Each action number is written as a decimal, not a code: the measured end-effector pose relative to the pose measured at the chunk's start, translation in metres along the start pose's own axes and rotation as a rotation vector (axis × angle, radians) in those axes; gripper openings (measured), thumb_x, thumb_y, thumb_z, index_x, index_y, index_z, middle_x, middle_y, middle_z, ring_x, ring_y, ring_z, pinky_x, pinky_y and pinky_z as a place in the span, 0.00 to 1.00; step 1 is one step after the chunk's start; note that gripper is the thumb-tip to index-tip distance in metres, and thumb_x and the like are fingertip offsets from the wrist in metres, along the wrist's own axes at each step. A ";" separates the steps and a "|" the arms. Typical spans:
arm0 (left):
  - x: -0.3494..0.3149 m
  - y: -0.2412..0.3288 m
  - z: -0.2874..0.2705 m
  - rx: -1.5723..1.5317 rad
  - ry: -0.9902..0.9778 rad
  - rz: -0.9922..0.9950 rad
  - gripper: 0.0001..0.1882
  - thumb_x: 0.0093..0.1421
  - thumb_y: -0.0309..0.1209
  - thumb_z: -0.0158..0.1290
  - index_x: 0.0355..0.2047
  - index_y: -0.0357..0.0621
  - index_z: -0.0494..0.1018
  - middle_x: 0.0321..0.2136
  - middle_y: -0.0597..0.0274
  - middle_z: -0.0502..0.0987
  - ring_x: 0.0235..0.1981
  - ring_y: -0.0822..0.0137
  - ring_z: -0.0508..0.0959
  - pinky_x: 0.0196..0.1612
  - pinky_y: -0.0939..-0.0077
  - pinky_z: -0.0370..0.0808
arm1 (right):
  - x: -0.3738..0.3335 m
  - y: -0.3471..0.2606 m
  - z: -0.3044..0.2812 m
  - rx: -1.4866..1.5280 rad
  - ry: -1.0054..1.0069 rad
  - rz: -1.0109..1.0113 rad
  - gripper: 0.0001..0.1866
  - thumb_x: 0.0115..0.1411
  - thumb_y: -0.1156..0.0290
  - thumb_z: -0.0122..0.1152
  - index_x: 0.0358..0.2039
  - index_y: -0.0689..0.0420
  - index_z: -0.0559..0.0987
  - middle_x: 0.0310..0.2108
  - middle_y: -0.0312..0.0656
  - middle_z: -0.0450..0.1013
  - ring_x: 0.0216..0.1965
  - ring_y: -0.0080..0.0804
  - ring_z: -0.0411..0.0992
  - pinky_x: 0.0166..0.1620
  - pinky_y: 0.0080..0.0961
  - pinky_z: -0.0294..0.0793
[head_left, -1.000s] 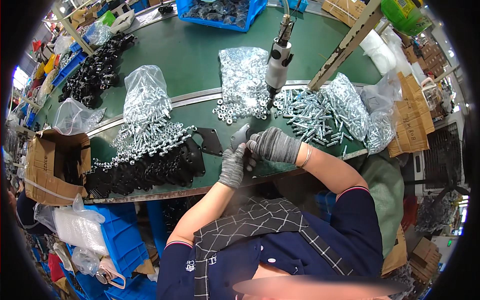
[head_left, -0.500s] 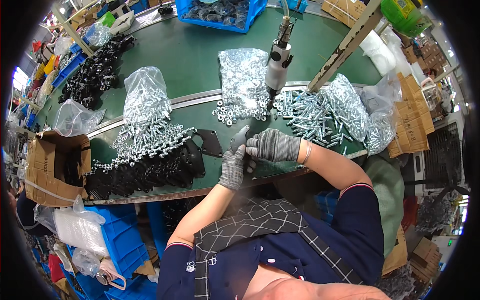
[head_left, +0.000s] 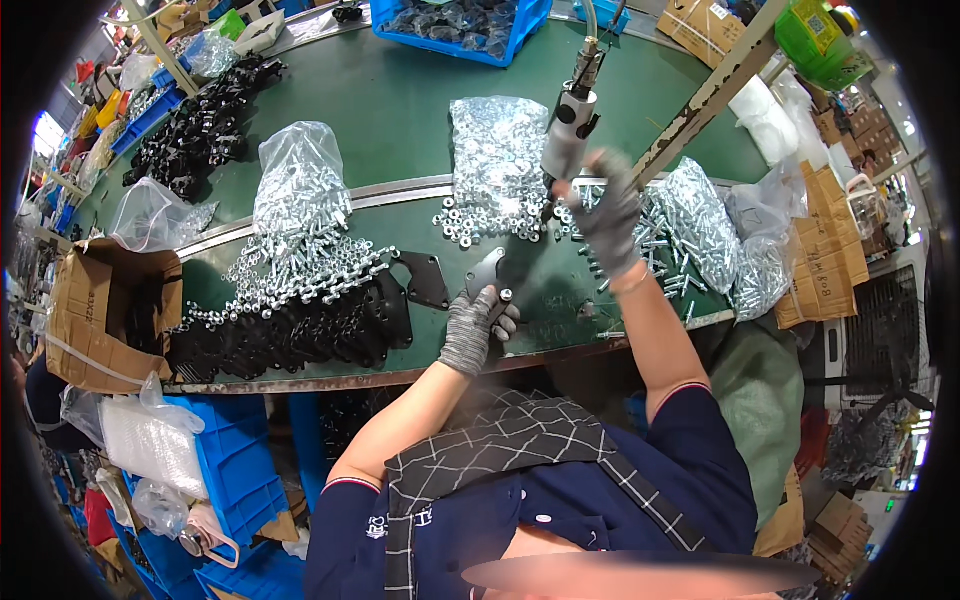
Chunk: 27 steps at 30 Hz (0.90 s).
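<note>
My left hand (head_left: 469, 332), in a grey striped glove, is closed round a dark flat metal plate (head_left: 487, 270) with holes, low over the bench's near edge. A small silver fastener (head_left: 506, 295) stands at the plate's right side, by the fingertips. Farther off, my right hand (head_left: 612, 222), gloved with bare fingertips, is raised with thumb and fingers apart. It is right beside the lower part of a hanging white power screwdriver (head_left: 567, 140); motion smears the fingers, and contact is unclear. Another black plate (head_left: 425, 279) lies left of my left hand.
Black plates (head_left: 310, 330) stand in a row at the left, with silver fasteners (head_left: 300, 265) behind. A bag of nuts (head_left: 495, 150) lies in the middle, loose pins (head_left: 665, 235) at the right. A cardboard box (head_left: 100, 330) sits far left; a post (head_left: 710, 95) rises behind.
My right hand has left the plate and moved up and right to the screwdriver, its fingers opening. My left hand still holds the plate, and the silver fastener on it is now uncovered.
</note>
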<state>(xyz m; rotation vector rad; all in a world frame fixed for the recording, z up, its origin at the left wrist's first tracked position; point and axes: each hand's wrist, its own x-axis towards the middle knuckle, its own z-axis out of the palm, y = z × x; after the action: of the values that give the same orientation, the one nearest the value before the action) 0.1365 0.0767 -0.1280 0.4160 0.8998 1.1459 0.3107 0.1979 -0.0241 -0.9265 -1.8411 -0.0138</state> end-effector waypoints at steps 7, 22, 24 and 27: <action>0.001 -0.002 0.000 -0.013 -0.013 -0.015 0.13 0.60 0.35 0.46 0.30 0.35 0.69 0.21 0.51 0.75 0.14 0.67 0.73 0.12 0.83 0.68 | 0.051 0.053 0.025 0.986 -0.355 0.484 0.28 0.45 0.67 0.67 0.45 0.58 0.67 0.38 0.43 0.70 0.38 0.32 0.71 0.43 0.28 0.71; -0.007 0.008 0.012 -0.020 -0.001 -0.038 0.13 0.59 0.37 0.47 0.31 0.38 0.70 0.19 0.57 0.73 0.15 0.71 0.71 0.16 0.83 0.65 | -0.016 -0.080 0.001 1.067 -0.111 0.426 0.27 0.45 0.77 0.64 0.46 0.57 0.65 0.38 0.42 0.69 0.37 0.30 0.70 0.41 0.27 0.71; -0.007 0.004 0.010 -0.009 0.009 -0.018 0.13 0.59 0.37 0.47 0.31 0.38 0.70 0.19 0.57 0.73 0.15 0.71 0.71 0.16 0.83 0.65 | -0.022 -0.077 0.005 1.051 -0.150 0.419 0.27 0.45 0.77 0.64 0.46 0.57 0.65 0.38 0.42 0.69 0.38 0.29 0.70 0.42 0.27 0.71; -0.004 -0.003 0.006 0.016 0.028 0.022 0.13 0.59 0.37 0.47 0.31 0.38 0.70 0.19 0.57 0.74 0.15 0.71 0.71 0.16 0.82 0.65 | -0.027 -0.075 0.008 1.021 -0.225 0.402 0.27 0.44 0.76 0.65 0.46 0.57 0.64 0.38 0.42 0.69 0.38 0.29 0.70 0.42 0.27 0.71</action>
<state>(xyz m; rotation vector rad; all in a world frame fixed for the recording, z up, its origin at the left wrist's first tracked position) 0.1428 0.0728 -0.1249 0.4249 0.9320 1.1680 0.2645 0.1327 -0.0206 -0.5328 -1.5038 1.1996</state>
